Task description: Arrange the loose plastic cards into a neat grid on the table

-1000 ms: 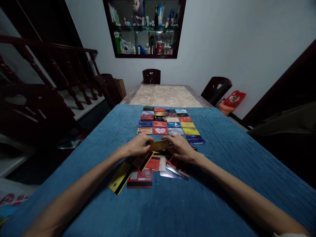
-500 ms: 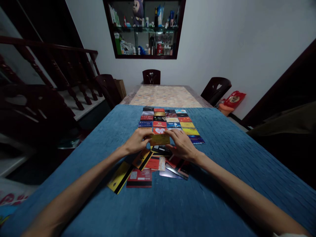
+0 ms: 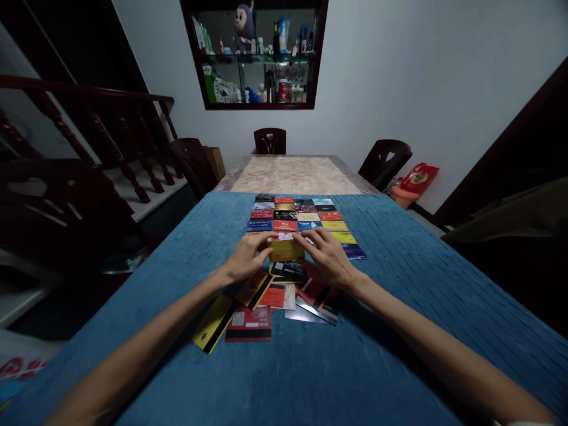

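Observation:
A yellow-gold card [image 3: 287, 251] is held up tilted between my two hands. My left hand [image 3: 247, 255] pinches its left edge with thumb and fingers, and my right hand [image 3: 327, 255] grips its right edge. Beyond it, several cards lie in neat rows, among them a red card [image 3: 285, 225] and a yellow card [image 3: 334, 225]. Nearer me is a loose heap: a black card [image 3: 288, 270], a yellow striped card [image 3: 213, 324], a red card with a QR code [image 3: 249, 323] and a silver card [image 3: 306, 313]. My hands hide part of the rows and heap.
The cards lie on a blue cloth [image 3: 390, 331] over the table, whose patterned top [image 3: 293, 173] shows at the far end. Dark chairs [image 3: 385, 163] stand around it. A stair railing [image 3: 110, 94] is on the left and a wall cabinet [image 3: 261, 107] behind.
The view has shifted slightly. Both hands keep hold of the yellow-gold card, which stands nearly where it was, a little more upright.

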Motion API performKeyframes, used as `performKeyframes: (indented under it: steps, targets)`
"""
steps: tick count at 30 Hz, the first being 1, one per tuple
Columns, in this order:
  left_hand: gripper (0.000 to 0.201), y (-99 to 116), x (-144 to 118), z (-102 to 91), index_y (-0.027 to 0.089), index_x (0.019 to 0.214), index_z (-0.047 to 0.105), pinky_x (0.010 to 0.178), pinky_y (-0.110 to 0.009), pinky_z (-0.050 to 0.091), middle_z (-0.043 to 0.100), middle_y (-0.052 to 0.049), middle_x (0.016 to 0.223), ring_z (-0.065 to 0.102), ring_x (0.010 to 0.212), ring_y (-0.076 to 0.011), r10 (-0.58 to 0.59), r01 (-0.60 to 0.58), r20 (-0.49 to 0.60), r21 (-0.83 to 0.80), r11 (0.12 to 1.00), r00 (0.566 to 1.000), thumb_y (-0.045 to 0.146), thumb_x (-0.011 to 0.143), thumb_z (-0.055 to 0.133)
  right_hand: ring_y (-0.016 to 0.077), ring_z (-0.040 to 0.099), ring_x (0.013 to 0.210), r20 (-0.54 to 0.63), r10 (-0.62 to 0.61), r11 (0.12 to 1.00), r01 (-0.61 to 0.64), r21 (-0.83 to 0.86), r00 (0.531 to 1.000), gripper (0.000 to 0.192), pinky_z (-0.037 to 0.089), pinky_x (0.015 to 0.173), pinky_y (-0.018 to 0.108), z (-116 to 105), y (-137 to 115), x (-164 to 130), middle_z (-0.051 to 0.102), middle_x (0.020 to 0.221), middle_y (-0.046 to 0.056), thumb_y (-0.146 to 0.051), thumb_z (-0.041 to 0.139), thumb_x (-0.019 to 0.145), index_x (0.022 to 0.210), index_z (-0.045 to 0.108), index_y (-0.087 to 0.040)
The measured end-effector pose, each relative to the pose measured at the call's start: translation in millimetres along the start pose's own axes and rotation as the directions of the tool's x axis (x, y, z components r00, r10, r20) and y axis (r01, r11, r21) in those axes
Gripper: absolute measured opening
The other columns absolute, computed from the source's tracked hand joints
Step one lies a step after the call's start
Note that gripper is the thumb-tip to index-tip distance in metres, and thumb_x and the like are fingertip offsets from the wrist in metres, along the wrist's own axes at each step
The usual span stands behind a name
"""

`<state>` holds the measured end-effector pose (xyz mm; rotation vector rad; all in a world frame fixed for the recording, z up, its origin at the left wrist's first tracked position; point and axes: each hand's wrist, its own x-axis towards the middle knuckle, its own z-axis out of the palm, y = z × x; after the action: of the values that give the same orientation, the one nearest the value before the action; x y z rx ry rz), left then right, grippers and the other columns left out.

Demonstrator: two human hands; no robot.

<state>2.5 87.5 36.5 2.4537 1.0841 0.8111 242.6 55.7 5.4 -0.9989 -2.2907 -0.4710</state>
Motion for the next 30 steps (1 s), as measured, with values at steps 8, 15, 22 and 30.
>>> performKeyframes:
  steps: [8,15,22,30]
  targets:
    - [0.049,6.4,-4.0,11.4,0.021,0.134,0.051,0.099,-0.042,0.051,0.061,-0.01,0.123,0.059,0.114,-0.0245,0.295,-0.281,-0.055,0.179,0.943,0.954,0.012,0.086,0.06,0.031,0.05,0.101,-0.012,-0.042,0.998,0.041,-0.054,0.999,0.068,0.046,0.082,0.044,-8.4,9.2,1.4,0.064,0.119,0.015,-0.03,0.057,0.091,0.153,0.033,-0.016]
    - [0.053,12.7,7.2,21.4,0.02,0.135,0.047,0.098,-0.046,0.052,0.052,-0.014,0.128,0.056,0.116,-0.0278,0.379,-0.353,-0.034,0.297,0.887,0.925,0.017,0.085,0.062,0.0294,0.053,0.096,0.04,-0.029,0.999,0.031,-0.039,0.999,0.058,0.047,0.081,0.044,-20.7,21.0,-4.3,0.066,0.115,0.014,-0.033,0.054,0.094,0.148,0.039,-0.017]
    - [0.049,28.5,41.3,42.5,0.015,0.132,0.049,0.097,-0.047,0.05,0.055,-0.017,0.126,0.054,0.114,-0.0289,0.403,-0.408,0.083,0.313,0.858,0.911,0.018,0.085,0.06,0.0307,0.052,0.099,0.101,0.005,0.999,-0.001,-0.043,0.995,0.054,0.049,0.084,0.046,-38.6,53.7,-25.0,0.065,0.114,0.015,-0.044,0.053,0.094,0.14,0.048,-0.017]
    - [0.03,42.1,92.4,76.3,0.014,0.116,0.057,0.1,-0.044,0.046,0.06,-0.013,0.122,0.049,0.115,-0.0286,0.334,-0.368,0.158,0.316,0.874,0.929,0.02,0.087,0.059,0.0314,0.049,0.106,0.147,0.147,0.989,-0.147,-0.011,0.978,0.056,0.049,0.091,0.05,-36.5,107.0,-52.3,0.057,0.118,0.015,-0.052,0.047,0.095,0.143,0.048,-0.024]
